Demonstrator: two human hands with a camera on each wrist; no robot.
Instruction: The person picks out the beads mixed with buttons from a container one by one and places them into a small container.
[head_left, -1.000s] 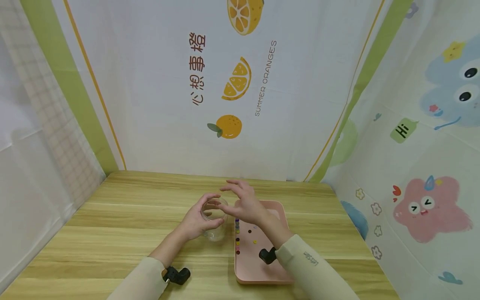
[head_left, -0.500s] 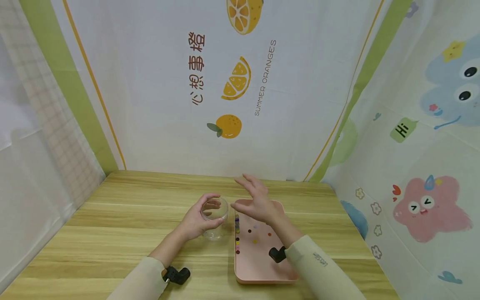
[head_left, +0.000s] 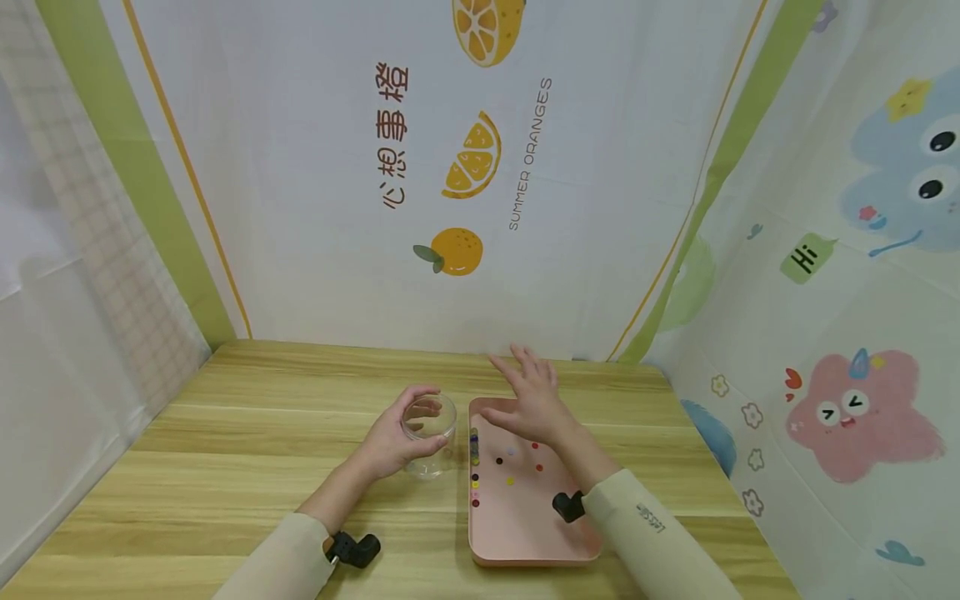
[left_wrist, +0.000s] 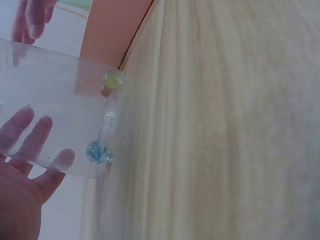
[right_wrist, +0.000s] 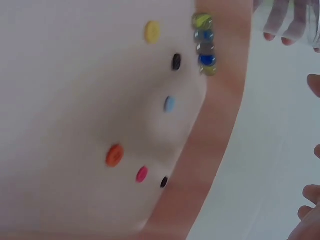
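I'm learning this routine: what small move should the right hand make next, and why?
Probably lower the right hand to the row of marbles inside the pink tray and pinch one. It appears empty above the tray, while the left hand holds the clear jar, where a blue marble and a yellow marble lie.

Jar (head_left: 431,465) L of tray (head_left: 528,533), marbles (left_wrist: 97,152) in both, btns (right_wrist: 114,155) in tray

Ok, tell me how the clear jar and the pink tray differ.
The jar is see-through, while the tray is opaque pink. The jar is round and deep; the tray is rectangular and shallow. The left hand grips the jar, but no hand grips the tray. Both contain marbles.
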